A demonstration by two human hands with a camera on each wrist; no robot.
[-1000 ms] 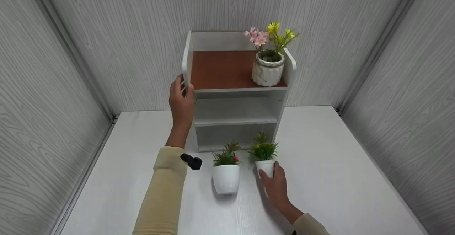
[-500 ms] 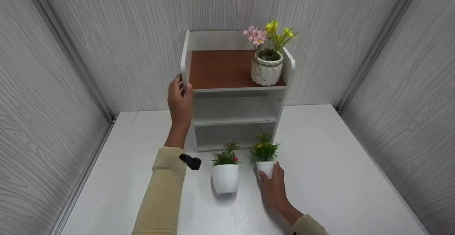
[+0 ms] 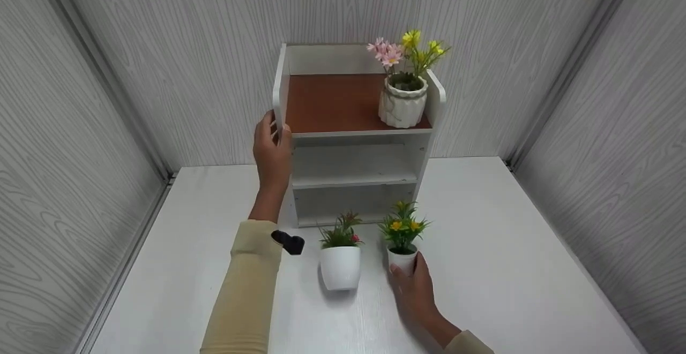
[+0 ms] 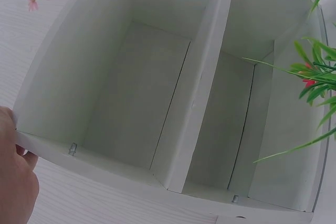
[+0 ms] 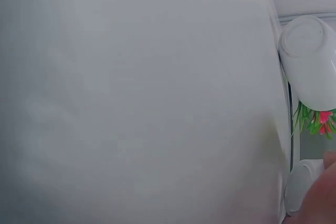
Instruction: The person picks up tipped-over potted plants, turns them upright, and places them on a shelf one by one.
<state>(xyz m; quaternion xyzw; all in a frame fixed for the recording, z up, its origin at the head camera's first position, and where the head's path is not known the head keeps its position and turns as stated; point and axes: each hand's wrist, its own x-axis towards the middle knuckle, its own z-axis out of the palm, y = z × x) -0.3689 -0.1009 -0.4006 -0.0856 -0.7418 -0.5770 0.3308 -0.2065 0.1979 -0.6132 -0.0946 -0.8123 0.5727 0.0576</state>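
My left hand (image 3: 273,153) grips the front edge of the left side panel of a white shelf unit (image 3: 356,184) with a brown top. In the left wrist view part of that hand (image 4: 18,182) shows beside the unit's frame. My right hand (image 3: 417,287) holds a small white flowerpot (image 3: 402,262) with a yellow-flowered artificial plant (image 3: 403,228), its rim turned up into sight. The right wrist view shows this pot (image 5: 303,184) partly behind the fingers. Left of it, a larger white flowerpot (image 3: 341,268) with red-flowered greenery appears to lie on its side, foliage toward the shelf.
A ribbed cream pot (image 3: 403,105) with pink and yellow flowers stands at the right of the brown top (image 3: 335,102). Under it are two white compartments. The white table (image 3: 509,257) is bounded by grey wood-grain walls (image 3: 214,65) at the back and both sides.
My right hand has tipped the small flowerpot more upright and drawn it slightly nearer, so its rim and yellow flowers show. My left hand stays on the shelf panel.
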